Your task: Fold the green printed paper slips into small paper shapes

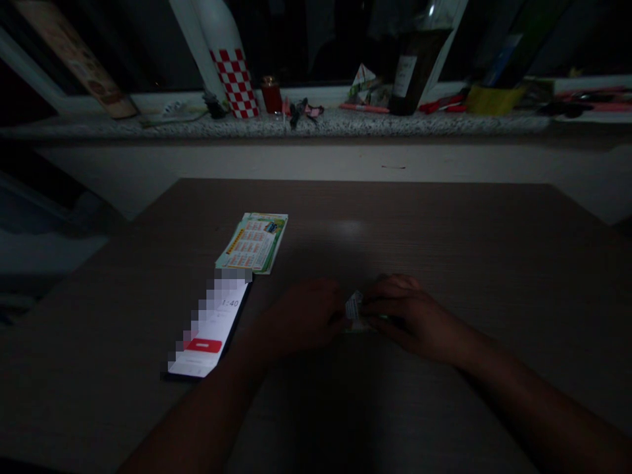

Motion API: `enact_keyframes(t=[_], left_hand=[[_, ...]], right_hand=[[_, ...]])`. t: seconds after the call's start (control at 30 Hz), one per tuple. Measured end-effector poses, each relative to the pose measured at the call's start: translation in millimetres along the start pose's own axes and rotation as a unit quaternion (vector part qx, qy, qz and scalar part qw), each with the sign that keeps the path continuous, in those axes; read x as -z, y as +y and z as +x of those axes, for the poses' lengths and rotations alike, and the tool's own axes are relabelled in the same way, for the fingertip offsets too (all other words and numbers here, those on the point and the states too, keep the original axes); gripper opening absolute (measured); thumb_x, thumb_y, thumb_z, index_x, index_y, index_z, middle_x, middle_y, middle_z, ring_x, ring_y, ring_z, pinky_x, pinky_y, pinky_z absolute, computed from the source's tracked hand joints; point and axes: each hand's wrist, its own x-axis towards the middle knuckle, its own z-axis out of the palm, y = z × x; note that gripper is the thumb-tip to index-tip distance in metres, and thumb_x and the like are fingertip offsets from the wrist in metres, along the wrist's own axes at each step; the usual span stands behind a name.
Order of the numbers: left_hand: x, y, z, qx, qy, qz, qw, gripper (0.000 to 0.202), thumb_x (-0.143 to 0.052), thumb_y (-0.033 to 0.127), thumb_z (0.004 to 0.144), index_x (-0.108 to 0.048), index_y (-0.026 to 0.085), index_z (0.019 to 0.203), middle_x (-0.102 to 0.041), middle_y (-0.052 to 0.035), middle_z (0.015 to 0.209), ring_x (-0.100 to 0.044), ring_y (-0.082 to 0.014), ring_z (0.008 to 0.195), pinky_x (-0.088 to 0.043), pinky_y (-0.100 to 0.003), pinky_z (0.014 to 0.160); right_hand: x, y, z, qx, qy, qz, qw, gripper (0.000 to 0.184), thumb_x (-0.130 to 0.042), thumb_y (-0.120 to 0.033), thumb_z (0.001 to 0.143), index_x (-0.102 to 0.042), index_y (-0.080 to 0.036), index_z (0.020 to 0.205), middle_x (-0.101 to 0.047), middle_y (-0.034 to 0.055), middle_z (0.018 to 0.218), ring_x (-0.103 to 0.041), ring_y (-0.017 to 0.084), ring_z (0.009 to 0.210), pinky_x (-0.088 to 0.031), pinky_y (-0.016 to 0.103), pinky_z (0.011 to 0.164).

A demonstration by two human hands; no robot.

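The scene is dark. Both hands rest on a brown wooden table (444,224) near its middle. My left hand (303,316) and my right hand (405,309) meet over a small folded piece of printed paper (355,311). Each hand has its fingers closed against the paper, pressing it on the tabletop. Most of the paper is hidden under the fingers. A lit phone (212,329) lies flat to the left of my left hand, showing a red button and a timer. Beyond the phone sits a small stack of colourful printed cards (254,242).
A granite windowsill (148,126) runs along the back. On it stand a red-and-white checked bottle (232,66), a small red jar (271,95), a dark wine bottle (412,72), a folded paper figure (364,80), pens and a yellow holder (494,99).
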Motion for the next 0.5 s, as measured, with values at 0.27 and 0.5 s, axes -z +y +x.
enact_keyframes(t=[0.27, 0.5], left_hand=[[-11.2, 4, 4, 0.048, 0.017, 0.033, 0.998, 0.021, -0.046, 0.026, 0.089, -0.063, 0.015, 0.086, -0.066, -0.0069, 0.086, -0.060, -0.0207, 0.080, -0.045, -0.032, 0.074], [-10.0, 11, 8, 0.083, -0.003, 0.067, 0.994, 0.024, -0.046, 0.027, 0.086, -0.066, 0.014, 0.083, -0.069, -0.0091, 0.083, -0.064, -0.0226, 0.075, -0.047, -0.033, 0.070]], right_hand=[[-3, 0, 2, -0.010, 0.010, -0.017, 1.000, 0.016, -0.058, -0.021, 0.088, -0.067, -0.026, 0.101, -0.067, 0.0014, 0.096, -0.056, 0.020, 0.093, -0.036, 0.037, 0.084], [-12, 5, 3, -0.004, 0.040, -0.025, 0.999, 0.017, -0.060, -0.021, 0.087, -0.066, -0.025, 0.102, -0.068, 0.0023, 0.094, -0.057, 0.020, 0.092, -0.037, 0.036, 0.085]])
